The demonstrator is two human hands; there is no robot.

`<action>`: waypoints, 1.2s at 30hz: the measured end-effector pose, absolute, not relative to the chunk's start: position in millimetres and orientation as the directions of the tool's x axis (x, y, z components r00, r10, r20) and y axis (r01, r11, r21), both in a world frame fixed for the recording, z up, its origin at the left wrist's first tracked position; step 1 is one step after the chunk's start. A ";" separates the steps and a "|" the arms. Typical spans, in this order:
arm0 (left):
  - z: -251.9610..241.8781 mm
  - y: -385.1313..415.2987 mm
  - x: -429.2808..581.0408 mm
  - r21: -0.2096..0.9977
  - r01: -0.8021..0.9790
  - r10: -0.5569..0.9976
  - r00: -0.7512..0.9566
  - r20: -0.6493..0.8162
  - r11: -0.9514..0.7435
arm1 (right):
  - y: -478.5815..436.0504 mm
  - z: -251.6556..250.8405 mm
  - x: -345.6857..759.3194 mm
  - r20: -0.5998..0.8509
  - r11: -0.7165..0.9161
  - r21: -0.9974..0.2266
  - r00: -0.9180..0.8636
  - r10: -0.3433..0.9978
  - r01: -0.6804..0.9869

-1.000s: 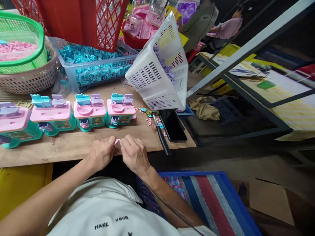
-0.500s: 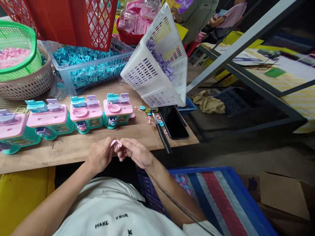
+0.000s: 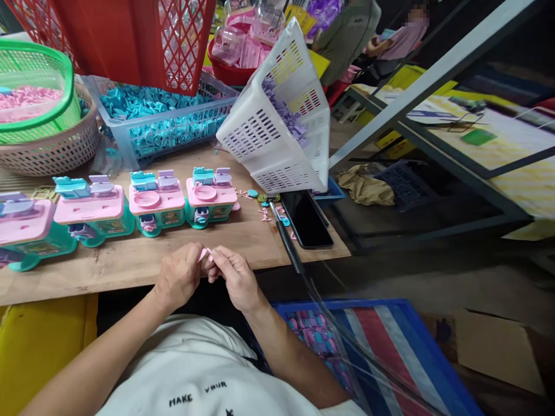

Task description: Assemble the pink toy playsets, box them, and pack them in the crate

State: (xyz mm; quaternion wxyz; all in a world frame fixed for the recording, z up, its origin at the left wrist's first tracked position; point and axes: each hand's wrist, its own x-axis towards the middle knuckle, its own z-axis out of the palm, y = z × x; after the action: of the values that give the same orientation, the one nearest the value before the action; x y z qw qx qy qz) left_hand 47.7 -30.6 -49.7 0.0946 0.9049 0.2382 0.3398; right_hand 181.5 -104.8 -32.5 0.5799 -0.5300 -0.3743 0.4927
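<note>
Both hands meet at the table's front edge around a small pink plastic piece (image 3: 203,253). My left hand (image 3: 179,274) is closed, pinching one end of it. From the other side my right hand (image 3: 234,276) grips it between thumb and fingers, which cover much of the piece. Behind the hands stands a row of toy kitchen units, pink on top with teal bases. The rightmost unit (image 3: 211,199) and its neighbour (image 3: 156,205) each carry a pink ring-shaped part. The unit further left (image 3: 93,211) has blue and purple parts on top but no ring.
A white basket (image 3: 249,130) of purple parts leans at the back right. Near it lie a phone (image 3: 307,219), a black-handled tool (image 3: 286,237) and small loose pieces. Further back are a blue crate (image 3: 173,130), a red basket (image 3: 117,46) and a green basket (image 3: 69,98). People sit beyond.
The hands stay together on the pink piece; my right hand has turned slightly and its forearm shifted left. The view has moved a little, and a cable now hangs by the tool.
</note>
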 end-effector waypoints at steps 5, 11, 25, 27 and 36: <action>-45.8 -31.2 48.8 0.620 0.363 0.686 0.590 0.425 -0.696 | -100.8 -33.2 186.5 -0.090 -0.058 -0.985 0.194 0.977 -0.162; -35.5 -37.1 40.8 0.996 0.058 0.940 0.338 0.049 -0.073 | -97.9 -22.7 168.6 0.638 0.417 -0.566 0.057 0.768 0.711; -5.5 -47.9 -25.6 0.947 -0.252 0.958 0.253 -0.133 0.198 | -59.7 -17.0 114.1 0.700 0.635 -0.546 -0.120 0.704 0.546; -2.6 -46.2 -29.0 0.959 -0.224 0.951 0.293 -0.104 0.174 | -61.1 -14.1 115.8 0.612 0.545 -0.680 -0.029 0.790 0.490; 0.3 -53.4 -27.9 0.960 -0.121 0.803 0.580 -0.139 0.253 | -77.1 14.4 128.2 0.192 0.166 -0.762 -0.027 0.981 0.626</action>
State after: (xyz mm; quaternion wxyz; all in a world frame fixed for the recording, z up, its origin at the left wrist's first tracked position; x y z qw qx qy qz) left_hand -27.9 -53.4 0.3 0.7205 0.5204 0.3277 0.3203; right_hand 128.2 -77.1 14.4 0.3611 -0.5969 -0.6729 0.2460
